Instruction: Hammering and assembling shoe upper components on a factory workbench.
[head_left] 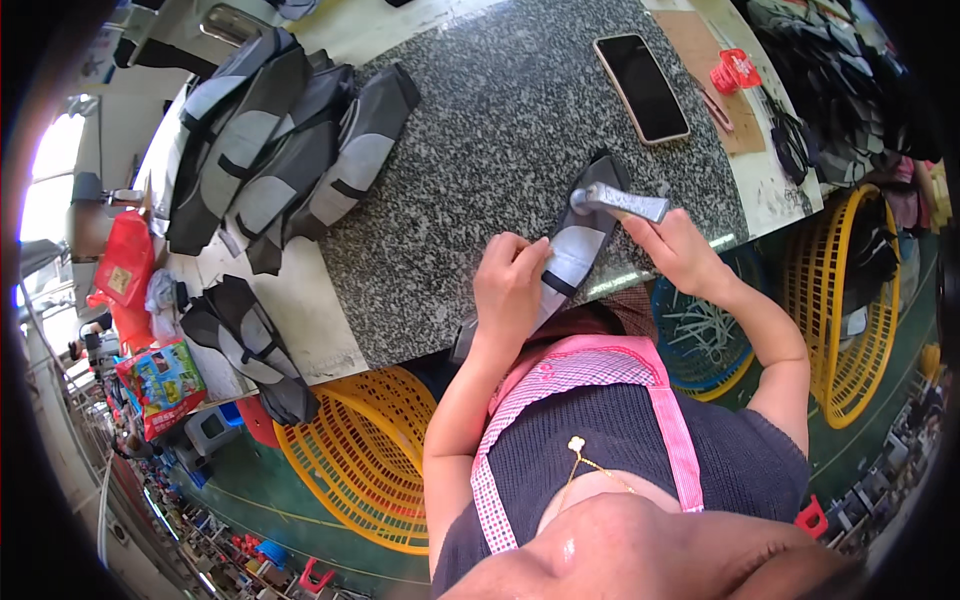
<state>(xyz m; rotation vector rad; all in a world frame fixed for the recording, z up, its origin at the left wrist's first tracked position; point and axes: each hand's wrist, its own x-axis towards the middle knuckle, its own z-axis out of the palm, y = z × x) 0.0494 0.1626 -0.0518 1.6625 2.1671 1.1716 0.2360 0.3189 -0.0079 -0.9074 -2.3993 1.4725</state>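
A narrow black-and-grey fabric piece [577, 250], resembling a shoe upper, lies at the near edge of the speckled stone slab [480, 130]. Over its left edge my left hand [512, 280] is closed, thumb and fingers pinched at the grey part. My right hand [682, 252] grips a hammer [625, 201] by its handle, most of which the fingers hide. The metal hammer head is over the black far part of the piece; whether it touches is unclear. Similar black-and-grey pieces [285, 150] are heaped on the left of the slab.
A phone [642, 88] lies on the slab beyond my right hand, near tweezers [714, 105] and a red item [735, 71]. More pieces [250, 345] rest at the table's left corner. Yellow baskets [365, 455] and a blue basket [705, 330] of pale strips stand below the edge.
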